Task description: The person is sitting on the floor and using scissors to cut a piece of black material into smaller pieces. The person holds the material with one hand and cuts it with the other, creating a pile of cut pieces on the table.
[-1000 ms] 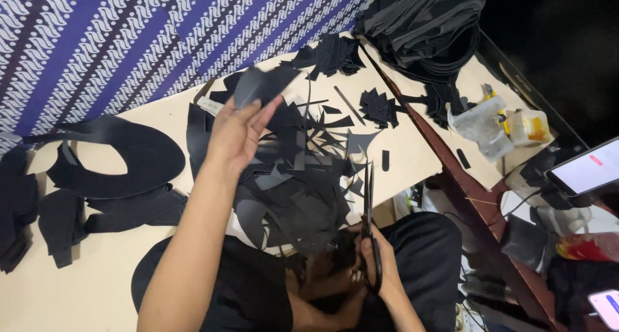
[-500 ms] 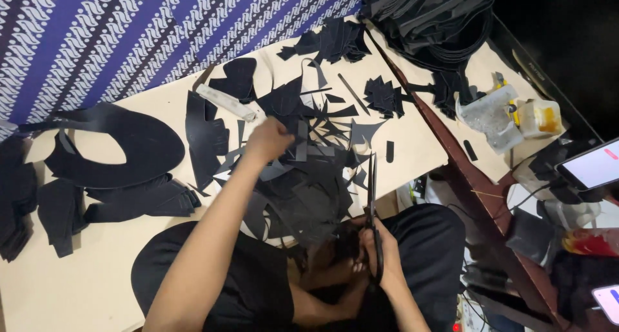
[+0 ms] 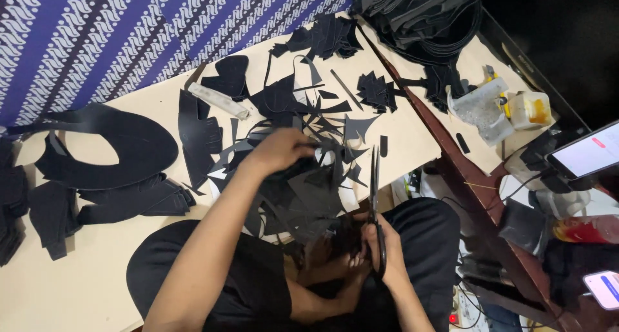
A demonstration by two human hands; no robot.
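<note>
The right hand [image 3: 385,254] is closed around the handles of a pair of black scissors [image 3: 375,203], fingers through the loops, blades shut and pointing up and away from the body. The left hand [image 3: 278,150] lies curled on a heap of black offcuts [image 3: 309,190]; whether it pinches a piece or only presses on them cannot be told, as the hand is blurred.

The scissor blades stand just beside the right flank of the heap, and their tip lies close to the near right edge of the pale board [image 3: 406,135], with only a narrow bare strip between them. Past that edge the board drops off to a dark wooden frame [image 3: 464,184].

The offcuts are thin, matt black, angular slivers and triangles, overlapping loosely and spilling over the near edge toward the lap.

Left of the left hand the board has more open room, then a large curved black panel [image 3: 129,145] and folded black pieces [image 3: 129,200]. Beyond the heap lies a pale flat stick [image 3: 218,101], then patterned blue cloth [image 3: 129,35]. Far right of the scissors sit a clear plastic bag [image 3: 480,109] and a lit phone [image 3: 590,151].
</note>
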